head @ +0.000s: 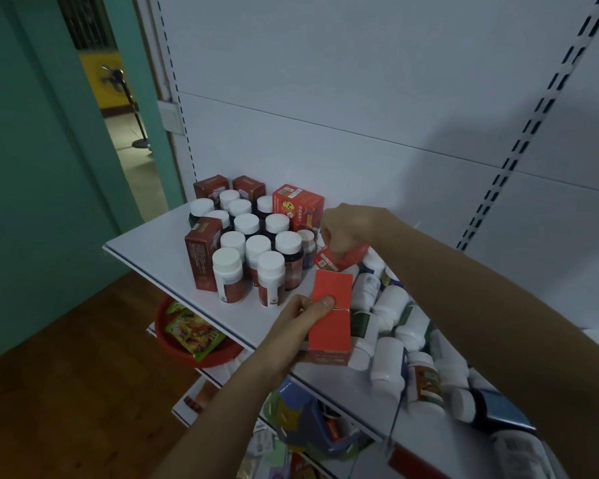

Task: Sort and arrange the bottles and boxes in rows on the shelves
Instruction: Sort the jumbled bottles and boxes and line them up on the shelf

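Head view. The white shelf (pixel 146 250) serves as the reference point. On its left part, near the back panel, stands a cluster of upright bottles (pixel 248 248) with white caps, arranged in rough rows. 2 dark red boxes (pixel 211 187) stand upright behind this cluster, against the back panel. A third dark red box (pixel 201 259) stands at the cluster's left front edge. A brighter red carton (pixel 298 206) with a cartoon face stands at the cluster's right rear.

On the right part of the shelf lies an unsorted heap of white bottles (pixel 391 357), most on their sides, touching and overlapping one another.

The left hand (pixel 301 321) is above the shelf's front edge, clamped on an orange-red box (pixel 329 319); the thumb presses the box's upper face and the fingers wrap underneath. The box is tilted, its far end pointing toward the bottle cluster.

The right hand (pixel 346 233) is further back over the shelf, just right of the cluster, closed around a small red box (pixel 339 259) that shows below the fingers. Whether this box rests on the heap cannot be determined.

Below the shelf's front edge, a red bowl (pixel 173 344) holds green packets (pixel 191 331) on a lower shelf. Further lower shelves carry assorted goods, too blurred to identify.
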`<state>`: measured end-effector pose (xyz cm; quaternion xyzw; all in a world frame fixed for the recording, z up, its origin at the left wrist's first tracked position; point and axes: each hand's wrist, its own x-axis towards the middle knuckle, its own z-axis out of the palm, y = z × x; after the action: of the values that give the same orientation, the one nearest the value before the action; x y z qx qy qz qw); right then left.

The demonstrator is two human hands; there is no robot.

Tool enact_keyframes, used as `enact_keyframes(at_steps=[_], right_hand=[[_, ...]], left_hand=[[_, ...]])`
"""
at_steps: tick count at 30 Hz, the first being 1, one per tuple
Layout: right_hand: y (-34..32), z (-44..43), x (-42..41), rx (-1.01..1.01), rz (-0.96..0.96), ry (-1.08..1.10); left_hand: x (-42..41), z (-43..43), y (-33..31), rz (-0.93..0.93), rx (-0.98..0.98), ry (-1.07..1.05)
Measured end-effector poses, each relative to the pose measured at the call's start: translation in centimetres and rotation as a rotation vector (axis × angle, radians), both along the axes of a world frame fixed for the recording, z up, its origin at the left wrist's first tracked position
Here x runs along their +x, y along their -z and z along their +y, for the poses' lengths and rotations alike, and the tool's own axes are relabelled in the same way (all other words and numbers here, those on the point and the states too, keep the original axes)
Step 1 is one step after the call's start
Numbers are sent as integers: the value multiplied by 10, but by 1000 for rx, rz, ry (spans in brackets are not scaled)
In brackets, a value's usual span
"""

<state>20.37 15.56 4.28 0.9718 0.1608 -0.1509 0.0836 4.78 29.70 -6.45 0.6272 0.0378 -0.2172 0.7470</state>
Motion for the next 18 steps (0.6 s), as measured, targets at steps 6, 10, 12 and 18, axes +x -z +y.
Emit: enact_keyframes(at_steps=[6, 10, 12, 18], right_hand=[[30, 10, 2, 229, 192, -28], [38, 7, 6, 238, 111, -54], [32, -4, 9, 363, 93, 64], [42, -5, 26, 443, -122, 215]], left_hand=[[1, 14, 7, -65, 32, -54], [9, 25, 14, -43, 42, -111], [12, 27, 17, 1, 18, -114], [16, 20, 13, 89, -9, -93]])
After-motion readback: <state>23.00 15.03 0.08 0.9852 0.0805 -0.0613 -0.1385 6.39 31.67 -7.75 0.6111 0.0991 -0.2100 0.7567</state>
